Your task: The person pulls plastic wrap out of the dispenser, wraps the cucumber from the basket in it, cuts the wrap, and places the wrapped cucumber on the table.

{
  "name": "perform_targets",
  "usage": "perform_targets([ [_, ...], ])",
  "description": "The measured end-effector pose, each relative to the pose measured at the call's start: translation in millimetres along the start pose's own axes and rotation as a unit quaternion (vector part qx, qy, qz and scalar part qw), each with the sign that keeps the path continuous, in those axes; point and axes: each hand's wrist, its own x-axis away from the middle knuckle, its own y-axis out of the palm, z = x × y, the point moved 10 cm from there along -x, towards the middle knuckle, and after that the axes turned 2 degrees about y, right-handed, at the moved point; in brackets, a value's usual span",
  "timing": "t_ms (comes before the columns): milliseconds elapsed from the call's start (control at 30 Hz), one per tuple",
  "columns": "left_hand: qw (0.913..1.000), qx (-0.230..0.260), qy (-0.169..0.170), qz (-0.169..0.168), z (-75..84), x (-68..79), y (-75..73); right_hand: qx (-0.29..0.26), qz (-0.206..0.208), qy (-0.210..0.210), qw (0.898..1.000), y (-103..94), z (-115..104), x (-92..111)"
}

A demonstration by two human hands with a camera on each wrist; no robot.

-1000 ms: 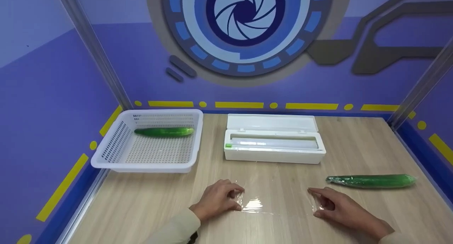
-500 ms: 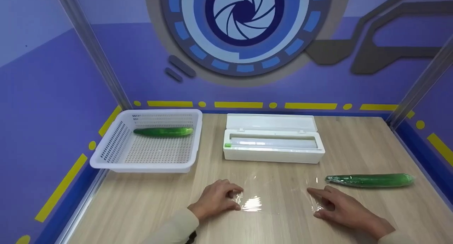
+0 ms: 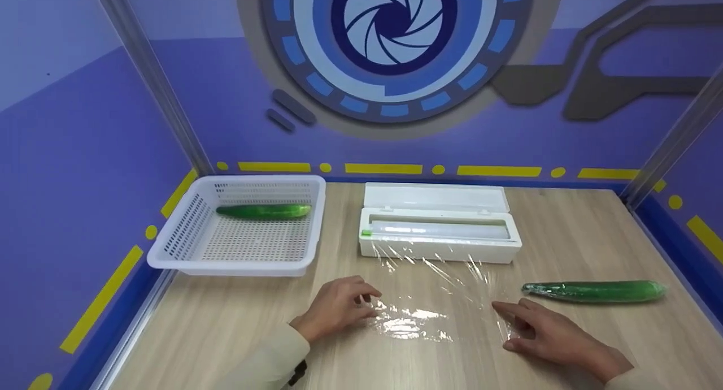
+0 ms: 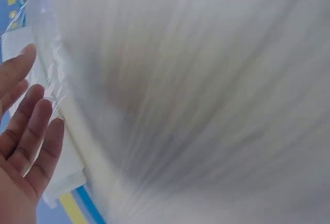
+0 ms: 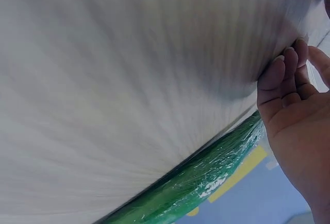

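Observation:
A sheet of clear plastic wrap [image 3: 415,322] stretches from the front of the white dispenser box [image 3: 440,251] toward my hands, shiny and creased. At its left edge is my left hand [image 3: 338,306]; in the left wrist view its thumb and fingers [image 4: 41,147] are spread apart, with the wrap right by the fingertips. My right hand [image 3: 545,330] holds the wrap's right edge, thumb and index finger curled at it. Just beyond the right hand lies a film-wrapped cucumber [image 3: 599,291], which also shows below the hand in the right wrist view.
Back left, a white perforated basket [image 3: 237,264] holds another cucumber [image 3: 262,211]. The dispenser's lid [image 3: 435,198] stands raised behind a roll of wrap [image 3: 438,230], with a green slider [image 3: 366,233] at the left end. Blue-purple panels [image 3: 186,113] wall the wooden table.
My left hand has moved slightly up and left, and its fingers have loosened from the wrap. Creases now run across the wrap up to the box. The right hand stays in place.

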Motion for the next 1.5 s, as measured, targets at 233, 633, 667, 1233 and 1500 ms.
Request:
perform_targets([
  [233,0.9945,-0.002,0.026,0.101,-3.3,-13.8,-58.1,-0.006,-0.005,0.002,1.000,1.7,1,1],
  [633,0.9736,-0.092,-0.056,0.201,-59.6,-24.1,-142.0,-0.009,-0.010,0.019,1.000,-0.1,5,3],
  [667,0.9725,-0.098,-0.073,0.198,-67.5,-24.7,-146.1,-0.009,-0.010,0.019,1.000,-0.3,5,3],
  [1233,0.9410,-0.179,-0.281,0.057,-167.1,-25.6,-179.0,-0.019,-0.031,0.024,0.999,4.8,4,-3],
  [1500,0.9214,-0.162,-0.352,-0.031,-198.2,-19.5,-162.3,-0.017,-0.036,0.023,0.999,5.0,4,-4],
])
